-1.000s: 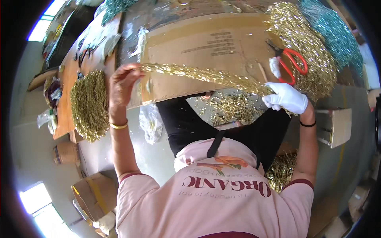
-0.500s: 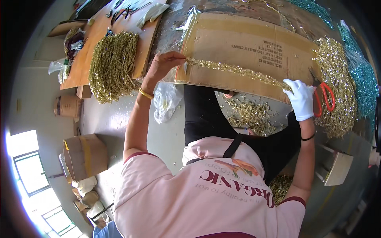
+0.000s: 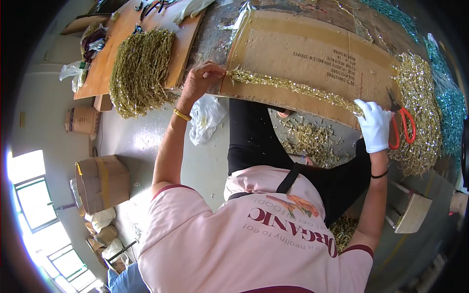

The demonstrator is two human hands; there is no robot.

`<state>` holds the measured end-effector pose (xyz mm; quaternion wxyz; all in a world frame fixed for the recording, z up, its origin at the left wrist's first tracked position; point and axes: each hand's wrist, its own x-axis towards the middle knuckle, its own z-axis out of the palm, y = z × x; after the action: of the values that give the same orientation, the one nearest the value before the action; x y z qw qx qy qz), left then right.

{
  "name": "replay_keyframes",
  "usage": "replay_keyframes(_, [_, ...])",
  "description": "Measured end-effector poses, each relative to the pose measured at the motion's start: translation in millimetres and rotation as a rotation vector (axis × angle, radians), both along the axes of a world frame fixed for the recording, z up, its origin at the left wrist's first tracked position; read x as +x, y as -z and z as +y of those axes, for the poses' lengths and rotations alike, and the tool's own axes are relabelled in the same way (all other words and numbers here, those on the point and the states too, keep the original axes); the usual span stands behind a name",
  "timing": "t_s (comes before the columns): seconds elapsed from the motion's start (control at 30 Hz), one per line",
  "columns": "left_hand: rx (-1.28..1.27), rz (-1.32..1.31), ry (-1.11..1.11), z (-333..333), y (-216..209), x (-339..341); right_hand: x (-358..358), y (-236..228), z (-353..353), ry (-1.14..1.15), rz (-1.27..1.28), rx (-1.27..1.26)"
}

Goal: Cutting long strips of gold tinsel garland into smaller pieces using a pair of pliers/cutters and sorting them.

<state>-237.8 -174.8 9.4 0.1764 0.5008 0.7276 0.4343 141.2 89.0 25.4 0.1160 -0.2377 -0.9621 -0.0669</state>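
Note:
A gold tinsel strand (image 3: 298, 87) stretches between my two hands along the near edge of a flat cardboard sheet (image 3: 293, 46). My bare left hand (image 3: 201, 80) pinches its left end. In a white glove, my right hand (image 3: 375, 126) is closed on the other end, near the sheet's right corner. Red-handled scissors (image 3: 409, 124) lie just right of that hand, on a thick bundle of gold tinsel (image 3: 420, 107). Another gold tinsel bundle (image 3: 141, 71) hangs over the table edge to the left of my left hand.
Blue tinsel (image 3: 448, 105) lies at the far right. Tools and a pale glove (image 3: 193, 10) rest on the orange-brown board (image 3: 93, 83). Gold clippings (image 3: 312, 139) are heaped below the table, near a clear plastic bag (image 3: 207, 117). A cardboard box (image 3: 102, 183) stands at left.
My right hand has shifted slightly right and down with its end of the tinsel strand. The left hand keeps its pinch, nearly in place. The view has shifted a little.

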Motion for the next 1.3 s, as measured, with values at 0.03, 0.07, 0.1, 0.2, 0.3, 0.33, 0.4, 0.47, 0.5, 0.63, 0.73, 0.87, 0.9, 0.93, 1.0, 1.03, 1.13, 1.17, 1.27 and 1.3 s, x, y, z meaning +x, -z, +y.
replay_keyframes(0.03, [0.0, 0.0, -0.003, -1.5, 2.9, -1.0, -0.7, -1.2, -1.4, 0.001, -0.005, 0.005])
replay_keyframes(0.07, [-0.002, -0.054, -0.031, -3.2, 8.5, -3.0, -1.2, -1.9, -2.3, 0.001, -0.009, 0.01])
replay_keyframes(0.1, [-0.004, -0.109, -0.057, -2.8, 8.4, -2.0, -1.2, -1.7, -2.4, -0.001, -0.01, 0.011])
replay_keyframes(0.2, [0.022, -0.128, -0.051, -2.3, 5.5, 1.3, -0.9, -0.8, -2.0, 0.01, -0.007, -0.033])
replay_keyframes(0.3, [0.009, -0.122, -0.013, -4.6, 4.3, -2.2, -0.7, -0.3, -1.1, 0.012, -0.014, -0.045])
replay_keyframes(0.33, [0.009, -0.122, -0.016, -5.4, 3.5, -1.7, -0.5, 0.2, -0.2, 0.006, -0.016, -0.051])
replay_keyframes(0.4, [-0.008, -0.084, -0.046, -6.0, 1.5, 0.3, -0.9, 0.3, -0.2, -0.001, -0.018, -0.058])
replay_keyframes(0.47, [-0.013, -0.108, -0.052, -7.5, 0.7, 0.3, -0.7, 0.0, -0.8, -0.012, 0.0, -0.056])
replay_keyframes(0.5, [-0.018, -0.132, -0.053, -6.4, 0.3, 0.7, 0.2, -0.1, -0.5, -0.01, 0.0, -0.057])
replay_keyframes(0.63, [-0.06, -0.038, -0.069, -1.0, -8.8, 4.1, 1.3, 4.0, 2.6, -0.029, 0.09, -0.081])
replay_keyframes(0.73, [-0.004, 0.156, -0.24, 11.3, -13.3, 11.9, -0.9, -1.6, -0.7, -0.029, 0.083, -0.037])
replay_keyframes(0.87, [0.245, 0.31, 0.138, 84.3, -79.9, 116.1, 0.4, 5.2, 0.3, 0.016, 0.084, -0.032])
replay_keyframes(0.9, [0.244, 0.237, 0.255, 100.0, -78.0, 145.1, -0.6, 5.8, -0.5, 0.034, 0.077, -0.03])
replay_keyframes(0.93, [0.243, 0.165, 0.368, 115.1, -72.1, 170.4, -1.6, 4.2, -1.6, 0.044, 0.082, -0.027])
replay_keyframes(1.0, [0.282, 0.281, 0.495, 145.3, -52.1, 210.6, -2.1, 5.2, -3.2, 0.06, 0.075, -0.038])
replay_keyframes(1.03, [0.282, 0.281, 0.506, 156.0, -42.8, 219.8, -2.2, 4.0, -4.2, 0.089, 0.047, -0.065])
replay_keyframes(1.13, [0.316, 0.358, 0.466, 177.4, -17.3, 232.4, 0.2, 7.3, -4.6, 0.131, 0.014, -0.063])
replay_keyframes(1.17, [0.293, 0.325, 0.431, 179.8, -9.2, 231.7, 4.8, 8.0, -2.7, 0.146, 0.02, -0.069])
replay_keyframes(1.27, [0.267, 0.322, 0.407, 181.9, 7.7, 227.2, 16.4, 7.3, 1.3, -0.011, 0.205, -0.099])
replay_keyframes(1.3, [0.254, 0.302, 0.398, 182.2, 9.0, 228.3, 20.1, 4.5, 2.8, -0.015, 0.278, -0.146])
